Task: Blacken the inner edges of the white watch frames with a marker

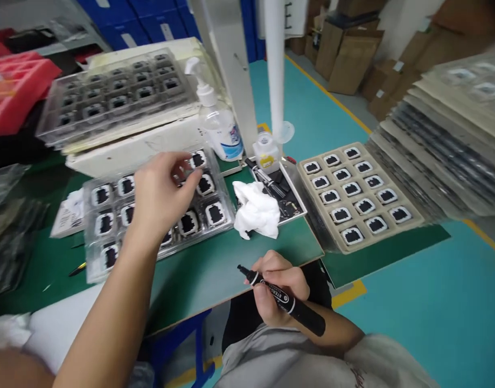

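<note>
Green tabletop (202, 272), marker (286, 300) in right hand (290, 279), tray (207, 231) beneath left hand (160, 186)

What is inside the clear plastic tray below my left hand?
Black, white-rimmed parts show inside; your left hand and forearm partly cover the tray; contents there are hidden.

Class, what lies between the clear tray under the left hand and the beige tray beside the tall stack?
In the head view, a tissue, an open box with pens and a small bottle sit between the clear tray and beige tray.
</note>
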A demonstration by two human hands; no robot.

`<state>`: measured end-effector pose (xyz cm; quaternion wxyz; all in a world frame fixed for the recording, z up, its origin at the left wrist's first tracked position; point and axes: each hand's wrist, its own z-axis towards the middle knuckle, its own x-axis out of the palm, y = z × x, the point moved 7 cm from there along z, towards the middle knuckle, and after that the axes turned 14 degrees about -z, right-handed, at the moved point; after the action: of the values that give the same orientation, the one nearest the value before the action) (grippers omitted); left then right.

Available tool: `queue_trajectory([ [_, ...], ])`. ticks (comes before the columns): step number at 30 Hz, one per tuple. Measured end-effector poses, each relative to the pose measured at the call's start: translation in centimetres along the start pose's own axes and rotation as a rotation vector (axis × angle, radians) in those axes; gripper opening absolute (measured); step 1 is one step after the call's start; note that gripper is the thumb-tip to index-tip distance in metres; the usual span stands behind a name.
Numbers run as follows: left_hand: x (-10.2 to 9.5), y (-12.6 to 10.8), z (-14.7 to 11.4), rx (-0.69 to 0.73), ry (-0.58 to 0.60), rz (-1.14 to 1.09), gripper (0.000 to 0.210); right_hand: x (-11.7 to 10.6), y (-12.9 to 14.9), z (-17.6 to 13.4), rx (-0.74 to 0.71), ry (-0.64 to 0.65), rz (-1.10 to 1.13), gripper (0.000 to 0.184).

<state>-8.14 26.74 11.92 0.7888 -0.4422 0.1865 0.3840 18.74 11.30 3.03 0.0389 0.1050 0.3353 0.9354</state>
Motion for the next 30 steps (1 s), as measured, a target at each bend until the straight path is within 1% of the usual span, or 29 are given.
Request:
queue_trajectory([
  [1, -0.3, -2.2, -1.4, 0.095, -0.016, -0.026, 0.031, -0.7, 0.1, 0.0, -0.013, -0.016, -0.003, 0.028],
  [2, -0.4, -4.5, -2.9, 0.179, 0.004, -0.053, 0.023, -1.9, 0.2, 0.0, -0.027, -0.04, -0.033, 0.026],
  [3, -0.3, -6.7, -4.4, 0.258, 0.06, -0.097, 0.018, -3.4, 0.2, 0.2, -0.05, -0.068, -0.092, 0.025],
  [4, -0.1, -8.9, -5.7, 0.34, 0.122, -0.143, 0.016, -5.7, 0.2, 0.3, -0.065, -0.149, -0.169, 0.022],
  [5, 0.2, -10.9, -6.9, 0.4, 0.182, -0.184, 0.018, -8.3, -0.2, 0.5, -0.047, -0.229, -0.278, 0.019],
  [6, 0.8, -12.8, -7.9, 0.456, 0.267, -0.226, 0.023, -10.9, -0.2, 0.7, -0.091, -0.276, -0.38, 0.02],
  [7, 1.6, -14.5, -8.7, 0.505, 0.359, -0.26, 0.027, -13.9, -0.8, 1.0, -0.068, -0.343, -0.504, 0.022],
  [8, 2.5, -16.1, -9.3, 0.556, 0.426, -0.291, 0.028, -17.4, -1.3, 1.1, -0.054, -0.474, -0.612, 0.024],
  [9, 3.7, -17.6, -9.5, 0.607, 0.492, -0.308, 0.025, -21.1, -1.7, 0.9, -0.038, -0.666, -0.712, 0.031],
  [10, 5.2, -19.0, -9.6, 0.654, 0.559, -0.315, 0.02, -24.5, -2.5, 0.4, 0.052, -0.829, -0.812, 0.037],
  [11, 7.0, -20.3, -9.4, 0.694, 0.613, -0.309, 0.015, -27.7, -3.7, -0.1, 0.205, -0.94, -0.903, 0.038],
  [12, 9.0, -21.4, -9.1, 0.728, 0.669, -0.28, 0.015, -30.2, -4.6, -0.6, 0.287, -0.994, -0.934, 0.037],
  [13, 11.3, -22.4, -8.7, 0.741, 0.751, -0.236, 0.019, -32.3, -5.5, -1.2, 0.345, -1.023, -0.947, 0.035],
  [15, 16.6, -23.7, -7.7, 0.675, 0.943, -0.109, 0.023, -35.6, -6.9, -3.4, 0.467, -1.08, -0.961, 0.036],
  [17, 21.2, -24.3, -6.2, 0.549, 1.056, 0.008, 0.025, -37.8, -8.4, -6.3, 0.611, -1.131, -0.95, 0.037],
  [18, 23.2, -24.5, -5.4, 0.47, 1.082, 0.062, 0.027, -38.5, -9.2, -7.8, 0.68, -1.159, -0.939, 0.037],
  [19, 24.9, -24.5, -4.6, 0.395, 1.095, 0.107, 0.028, -39.1, -10.1, -9.2, 0.744, -1.181, -0.921, 0.035],
  [21, 27.7, -24.8, -3.5, 0.338, 1.095, 0.151, 0.029, -40.0, -12.1, -11.5, 0.852, -1.234, -0.873, 0.029],
  [23, 29.9, -25.0, -3.0, 0.308, 1.098, 0.175, 0.028, -40.6, -14.2, -12.9, 0.932, -1.282, -0.81, 0.041],
  [25, 31.4, -25.2, -3.1, 0.282, 1.109, 0.193, 0.027, -41.1, -16.0, -13.5, 0.982, -1.335, -0.759, 0.048],
  [27, 32.6, -25.5, -3.4, 0.262, 1.113, 0.209, 0.03, -41.3, -17.2, -13.9, 1.008, -1.379, -0.723, 0.05],
  [30, 33.8, -26.2, -3.9, 0.246, 1.1, 0.229, 0.038, -41.5, -18.0, -14.4, 1.015, -1.413, -0.693, 0.05],
])
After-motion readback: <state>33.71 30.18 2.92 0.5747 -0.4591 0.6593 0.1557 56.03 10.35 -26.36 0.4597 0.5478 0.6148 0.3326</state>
